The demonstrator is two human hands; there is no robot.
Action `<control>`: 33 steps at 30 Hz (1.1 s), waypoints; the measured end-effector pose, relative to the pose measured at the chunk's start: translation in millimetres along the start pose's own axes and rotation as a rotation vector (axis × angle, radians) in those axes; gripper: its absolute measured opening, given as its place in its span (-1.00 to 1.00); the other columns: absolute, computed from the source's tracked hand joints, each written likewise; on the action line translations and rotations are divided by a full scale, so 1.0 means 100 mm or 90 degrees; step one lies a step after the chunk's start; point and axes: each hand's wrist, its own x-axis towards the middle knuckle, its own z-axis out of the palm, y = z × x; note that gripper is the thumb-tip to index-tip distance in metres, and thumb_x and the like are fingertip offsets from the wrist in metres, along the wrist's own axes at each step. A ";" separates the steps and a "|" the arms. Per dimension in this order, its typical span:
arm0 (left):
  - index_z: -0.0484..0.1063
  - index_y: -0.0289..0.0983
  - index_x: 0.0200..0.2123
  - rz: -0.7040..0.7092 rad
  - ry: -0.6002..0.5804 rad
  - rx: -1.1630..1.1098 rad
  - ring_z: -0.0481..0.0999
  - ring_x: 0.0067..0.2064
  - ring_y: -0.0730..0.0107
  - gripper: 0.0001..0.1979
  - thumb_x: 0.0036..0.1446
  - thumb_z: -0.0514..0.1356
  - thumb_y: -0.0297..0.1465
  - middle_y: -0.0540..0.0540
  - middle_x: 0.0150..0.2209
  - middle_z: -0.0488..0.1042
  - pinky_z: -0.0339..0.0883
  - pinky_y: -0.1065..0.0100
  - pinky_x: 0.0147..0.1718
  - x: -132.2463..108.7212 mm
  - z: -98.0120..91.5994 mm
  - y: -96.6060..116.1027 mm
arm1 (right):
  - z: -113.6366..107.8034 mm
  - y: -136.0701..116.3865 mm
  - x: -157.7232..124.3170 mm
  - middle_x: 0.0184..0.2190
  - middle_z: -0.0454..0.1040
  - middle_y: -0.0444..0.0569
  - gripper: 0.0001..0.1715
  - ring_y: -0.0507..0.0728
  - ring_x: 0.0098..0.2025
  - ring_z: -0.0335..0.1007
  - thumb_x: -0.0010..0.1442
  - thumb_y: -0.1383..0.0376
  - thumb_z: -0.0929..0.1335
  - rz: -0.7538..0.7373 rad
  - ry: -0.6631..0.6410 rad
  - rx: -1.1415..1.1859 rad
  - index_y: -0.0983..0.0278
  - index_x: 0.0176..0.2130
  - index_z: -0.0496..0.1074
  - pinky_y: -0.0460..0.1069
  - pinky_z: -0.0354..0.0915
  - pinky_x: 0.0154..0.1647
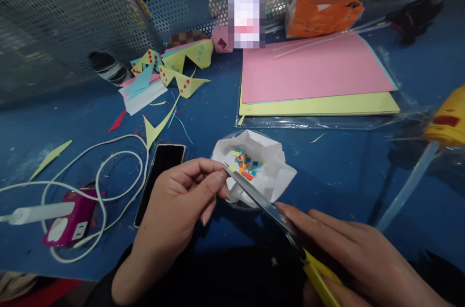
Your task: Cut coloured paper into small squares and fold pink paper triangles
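The left hand pinched its thumb and finger together. The right hand gripped, one finger reaching forward.

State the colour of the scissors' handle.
The scissors' handle is yellow; it shows best in the head view.

The scissors are yellow-handled, the scraps multicoloured.

Paper bits in lined bowl; phone left of it; sheets behind; cable farther left
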 end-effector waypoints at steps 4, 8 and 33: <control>0.56 -0.28 -0.38 -0.010 0.006 0.004 0.22 -0.67 0.67 -0.88 0.06 0.35 -0.34 0.03 -0.56 0.48 0.14 0.58 -0.65 0.00 0.01 0.00 | 0.01 0.01 0.02 -0.05 0.64 0.03 -0.26 0.20 -0.17 0.65 0.20 0.34 0.28 -0.005 0.009 0.008 0.16 0.35 0.26 -0.07 0.57 -0.31; 0.56 -0.28 -0.37 0.000 -0.005 -0.003 0.21 -0.68 0.68 -0.88 0.07 0.35 -0.34 0.04 -0.56 0.48 0.12 0.58 -0.65 0.02 0.01 -0.01 | -0.01 -0.01 0.07 -0.14 0.66 0.01 -0.25 0.18 -0.25 0.66 0.16 0.37 0.27 -0.001 -0.004 0.042 0.16 0.32 0.29 -0.09 0.56 -0.37; 0.56 -0.24 -0.38 0.000 -0.034 0.036 0.27 -0.63 0.62 -0.86 0.08 0.37 -0.29 0.05 -0.57 0.45 0.11 0.57 -0.66 0.06 -0.08 -0.05 | -0.05 -0.03 0.13 -0.19 0.66 0.02 -0.33 0.16 -0.29 0.66 0.23 0.39 0.26 0.017 -0.033 0.088 0.20 0.31 0.31 -0.10 0.56 -0.37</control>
